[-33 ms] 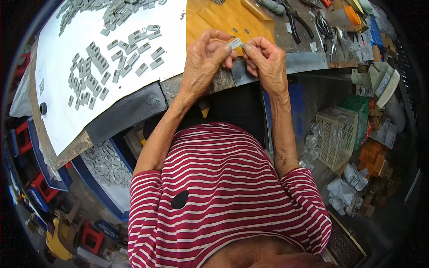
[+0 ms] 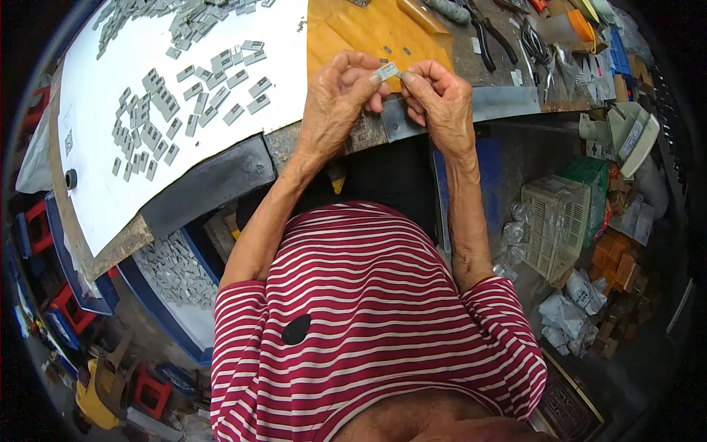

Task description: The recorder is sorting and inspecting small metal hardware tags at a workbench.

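My left hand and my right hand are raised together over the bench edge. Both pinch one small grey rectangular piece between thumb and fingertips, the left hand on its left end and the right hand on its right end. Below the hands lies a brown paper sheet with a few tiny bits on it. To the left, a white sheet carries several similar grey pieces in loose rows and a heap at the far edge.
Pliers and other hand tools lie at the bench's far right. A metal strip runs along the bench edge. Under the bench are a blue bin of grey pieces, a white plastic basket, and bags and boxes at the right.
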`<state>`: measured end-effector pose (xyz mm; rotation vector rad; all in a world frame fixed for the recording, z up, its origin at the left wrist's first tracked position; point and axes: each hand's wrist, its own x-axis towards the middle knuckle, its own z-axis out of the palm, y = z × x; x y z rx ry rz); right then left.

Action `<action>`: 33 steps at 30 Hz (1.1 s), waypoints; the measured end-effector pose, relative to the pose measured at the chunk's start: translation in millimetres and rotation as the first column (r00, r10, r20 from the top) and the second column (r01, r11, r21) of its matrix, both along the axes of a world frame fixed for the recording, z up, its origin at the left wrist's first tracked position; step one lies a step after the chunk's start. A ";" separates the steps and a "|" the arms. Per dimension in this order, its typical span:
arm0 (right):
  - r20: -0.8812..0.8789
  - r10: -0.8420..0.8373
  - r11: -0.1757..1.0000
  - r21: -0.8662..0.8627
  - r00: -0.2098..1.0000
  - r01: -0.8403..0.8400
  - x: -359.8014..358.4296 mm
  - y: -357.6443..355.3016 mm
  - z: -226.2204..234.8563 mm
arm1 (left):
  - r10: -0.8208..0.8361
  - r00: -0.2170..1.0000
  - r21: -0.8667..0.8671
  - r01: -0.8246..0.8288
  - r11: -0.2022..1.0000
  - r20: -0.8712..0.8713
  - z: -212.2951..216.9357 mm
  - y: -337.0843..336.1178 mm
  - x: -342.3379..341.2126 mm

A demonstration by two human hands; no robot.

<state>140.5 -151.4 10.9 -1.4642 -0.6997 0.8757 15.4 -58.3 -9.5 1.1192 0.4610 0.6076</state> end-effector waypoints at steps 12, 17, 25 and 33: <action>0.024 0.056 0.993 -0.106 0.998 -0.053 5.0 -0.8 3.3 | -0.029 0.995 0.086 0.038 0.996 -0.098 -2.9 1.1 -0.5; -0.025 0.111 0.986 -0.126 0.994 -0.113 13.5 -2.7 0.0 | -0.054 0.989 0.116 0.070 0.991 -0.137 -1.8 2.0 -1.4; -0.075 0.149 0.974 -0.159 0.986 -0.159 17.0 -1.9 0.1 | -0.042 0.988 0.152 0.065 0.986 -0.148 -4.9 2.4 0.1; -0.044 0.129 0.985 -0.111 0.991 -0.133 12.7 -0.3 -1.5 | -0.058 0.985 0.128 0.079 0.989 -0.162 -4.0 3.2 -0.1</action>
